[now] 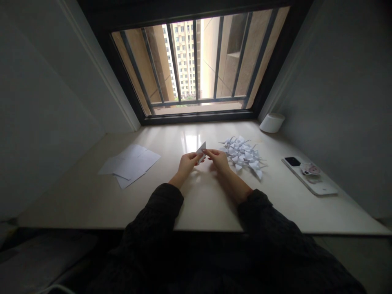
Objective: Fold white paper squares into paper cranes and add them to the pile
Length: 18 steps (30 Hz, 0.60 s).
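Observation:
A small piece of folded white paper (pixel 201 148) is held up between my two hands, its pointed tip rising above the fingers. My left hand (pixel 188 160) pinches it from the left side. From the right, the fingers of my right hand (pixel 218 158) are closed on its other edge. Just beyond my right hand lies a pile of folded white paper cranes (pixel 243 153). To the left, apart from both hands, are several loose sheets of white paper (pixel 137 161) that overlap one another.
The pale windowsill counter (pixel 202 204) ends at a front edge near my body. A white phone-like device (pixel 312 177) with a cartoon grip lies at the right. A white cylindrical object (pixel 272 123) stands in the back right corner. A barred window (pixel 196 65) is behind.

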Each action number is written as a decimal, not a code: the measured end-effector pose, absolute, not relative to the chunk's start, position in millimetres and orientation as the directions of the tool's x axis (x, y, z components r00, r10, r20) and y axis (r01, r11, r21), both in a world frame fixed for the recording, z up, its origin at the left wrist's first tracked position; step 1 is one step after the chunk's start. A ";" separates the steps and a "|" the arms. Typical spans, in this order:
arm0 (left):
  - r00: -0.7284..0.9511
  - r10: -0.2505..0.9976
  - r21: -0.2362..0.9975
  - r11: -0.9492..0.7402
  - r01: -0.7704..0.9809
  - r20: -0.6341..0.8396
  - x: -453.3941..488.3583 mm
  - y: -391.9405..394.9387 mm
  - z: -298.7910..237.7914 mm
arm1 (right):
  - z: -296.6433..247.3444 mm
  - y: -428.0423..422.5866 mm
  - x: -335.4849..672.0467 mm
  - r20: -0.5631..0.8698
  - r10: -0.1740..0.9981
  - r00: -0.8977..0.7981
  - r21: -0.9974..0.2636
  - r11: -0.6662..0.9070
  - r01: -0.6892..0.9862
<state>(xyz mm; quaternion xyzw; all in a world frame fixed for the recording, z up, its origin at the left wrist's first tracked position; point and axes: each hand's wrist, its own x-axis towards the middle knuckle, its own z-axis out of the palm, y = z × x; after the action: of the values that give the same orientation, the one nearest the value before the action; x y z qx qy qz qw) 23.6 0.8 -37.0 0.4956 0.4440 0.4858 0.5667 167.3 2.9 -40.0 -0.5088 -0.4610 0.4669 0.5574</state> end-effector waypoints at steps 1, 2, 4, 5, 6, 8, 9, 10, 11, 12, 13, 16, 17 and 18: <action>0.136 0.991 0.994 0.033 -0.103 -0.019 23.4 0.3 -36.3 | -40.4 3.0 167.2 0.038 0.990 0.139 -0.997 0.046 -0.056; 0.126 0.992 0.995 0.022 -0.093 -0.010 23.0 0.0 -35.6 | -41.0 3.1 167.0 0.036 0.991 0.132 -0.997 0.044 -0.058; 0.086 0.996 0.998 -0.008 -0.061 0.014 22.0 -0.3 -34.5 | -42.4 3.8 166.9 0.026 0.995 0.099 -0.998 0.032 -0.058; 0.067 0.997 0.999 -0.022 -0.039 0.025 21.5 -0.3 -34.1 | -43.2 4.1 166.8 0.021 0.996 0.082 -0.998 0.025 -0.054; 0.055 0.998 0.999 -0.033 -0.019 0.034 21.1 -0.4 -33.7 | -43.8 4.1 166.5 0.021 0.997 0.072 -0.999 0.025 -0.045; 0.059 0.997 0.999 -0.041 0.009 0.040 20.6 -0.9 -33.0 | -44.2 3.1 165.3 0.053 0.994 0.094 -0.999 0.054 -0.002; 0.073 0.997 0.999 -0.038 0.016 0.037 20.5 -1.2 -32.6 | -43.8 1.9 164.3 0.090 0.988 0.127 -0.996 0.087 0.035; 0.088 0.996 0.999 -0.031 0.017 0.029 20.5 -1.6 -32.2 | -42.9 0.2 163.0 0.139 0.976 0.166 -0.988 0.127 0.084; 0.104 0.994 1.000 -0.022 0.015 0.020 20.5 -2.0 -31.7 | -41.5 -1.9 161.4 0.196 0.959 0.204 -0.976 0.170 0.138; 0.117 0.993 1.000 -0.012 0.013 0.011 20.6 -2.4 -31.1 | -39.8 -4.3 159.8 0.254 0.937 0.238 -0.958 0.210 0.196; 0.127 0.992 1.000 -0.004 0.011 0.002 20.7 -2.7 -30.5 | -37.9 -6.6 158.1 0.302 0.917 0.262 -0.939 0.238 0.249; 0.146 0.989 1.000 0.015 -0.002 -0.014 21.3 -3.1 -28.5 | -32.6 -12.3 154.5 0.368 0.879 0.305 -0.915 0.283 0.288; 0.149 0.989 1.000 0.020 -0.008 -0.019 21.6 -3.1 -27.9 | -31.5 -13.4 153.9 0.372 0.873 0.314 -0.917 0.295 0.268; 0.153 0.988 1.000 0.028 -0.014 -0.025 21.9 -3.1 -27.4 | -31.0 -13.9 153.6 0.370 0.872 0.321 -0.923 0.305 0.235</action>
<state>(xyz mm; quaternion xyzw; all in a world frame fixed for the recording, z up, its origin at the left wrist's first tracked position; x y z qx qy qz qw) 21.9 -3.1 -27.4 0.5261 0.4629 0.4575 0.5474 153.6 -13.9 -31.0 -0.5298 -0.5222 0.2582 0.6164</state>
